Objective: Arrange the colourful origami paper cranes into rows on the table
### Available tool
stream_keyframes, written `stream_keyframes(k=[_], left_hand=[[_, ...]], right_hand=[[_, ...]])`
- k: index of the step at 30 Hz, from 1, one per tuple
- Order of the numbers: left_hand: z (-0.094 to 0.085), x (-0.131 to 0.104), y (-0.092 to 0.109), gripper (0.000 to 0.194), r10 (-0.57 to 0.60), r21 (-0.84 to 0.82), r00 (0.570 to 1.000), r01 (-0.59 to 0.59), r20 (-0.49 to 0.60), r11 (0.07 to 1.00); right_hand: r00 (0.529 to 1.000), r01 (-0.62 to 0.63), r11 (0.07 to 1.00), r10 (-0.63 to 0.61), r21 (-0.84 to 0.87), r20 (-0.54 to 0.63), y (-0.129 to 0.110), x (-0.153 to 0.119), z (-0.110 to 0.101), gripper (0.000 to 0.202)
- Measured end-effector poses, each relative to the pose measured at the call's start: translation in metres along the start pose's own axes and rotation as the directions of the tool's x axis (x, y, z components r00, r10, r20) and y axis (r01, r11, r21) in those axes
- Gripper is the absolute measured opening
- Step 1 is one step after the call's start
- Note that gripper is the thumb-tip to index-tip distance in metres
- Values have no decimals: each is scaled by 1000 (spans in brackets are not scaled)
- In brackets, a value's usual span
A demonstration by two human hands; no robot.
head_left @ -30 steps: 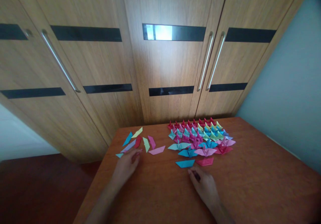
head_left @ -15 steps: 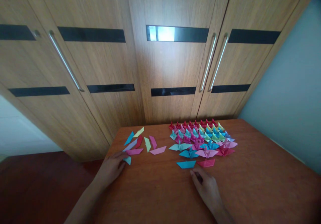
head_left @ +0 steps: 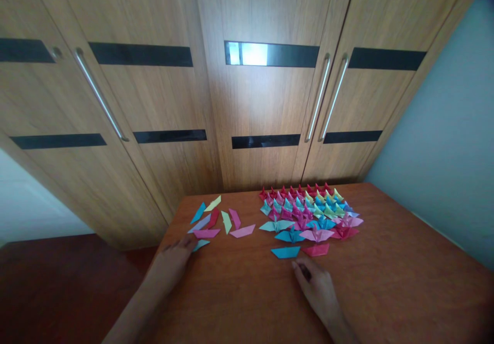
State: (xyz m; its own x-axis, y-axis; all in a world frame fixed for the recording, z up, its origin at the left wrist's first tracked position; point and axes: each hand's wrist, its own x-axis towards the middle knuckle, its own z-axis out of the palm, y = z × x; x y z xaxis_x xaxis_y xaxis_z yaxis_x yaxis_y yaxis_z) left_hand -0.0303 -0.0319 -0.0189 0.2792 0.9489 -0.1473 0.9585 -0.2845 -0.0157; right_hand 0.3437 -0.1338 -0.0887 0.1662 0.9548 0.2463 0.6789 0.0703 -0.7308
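Note:
At the left side of the table, my left hand point(head_left: 175, 258) rests low with its fingers closed at one end of a light blue folded paper piece point(head_left: 201, 245). That end is hidden by my fingers. Just beyond it lies a pink folded paper piece point(head_left: 207, 233). On the right, my right hand point(head_left: 315, 281) is curled on the table, thumb and forefinger drawn together with nothing seen between them. Close ahead of its fingertips lie a blue folded piece point(head_left: 285, 252) and a red folded piece point(head_left: 315, 250), both flat.
Rows of paper cranes point(head_left: 317, 235) with spread wings stand at the right back of the table point(head_left: 239, 287). Several flat folded pieces, including a yellow-green one point(head_left: 226, 222), lie scattered at the left. A wooden wardrobe point(head_left: 262, 166) backs the table; a pale wall point(head_left: 432, 143) rises at right.
The light blue folded piece has turned under my left hand, its free end swinging up and to the right. My left hand has flattened slightly. My right hand has stayed put.

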Motion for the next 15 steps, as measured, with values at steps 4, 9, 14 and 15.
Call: stream_keyframes(k=[4,9,14,15], left_hand=[[7,0,-1,56,17,10,999,-17,-50,1000],[10,0,1,43,15,-111,992,-29,-125,993],[7,3,12,31,91,-297,983,-135,-158,945],[7,3,16,29,109,-348,981,-160,-162,924]], right_hand=[[1000,5,1000,-5,2,-1,1,0,0,31],[1000,6,1000,-6,-9,6,-2,1,-1,33],[1000,26,1000,-26,-11,3,-5,1,-2,34],[1000,21,1000,-21,-5,9,-6,1,-2,33]])
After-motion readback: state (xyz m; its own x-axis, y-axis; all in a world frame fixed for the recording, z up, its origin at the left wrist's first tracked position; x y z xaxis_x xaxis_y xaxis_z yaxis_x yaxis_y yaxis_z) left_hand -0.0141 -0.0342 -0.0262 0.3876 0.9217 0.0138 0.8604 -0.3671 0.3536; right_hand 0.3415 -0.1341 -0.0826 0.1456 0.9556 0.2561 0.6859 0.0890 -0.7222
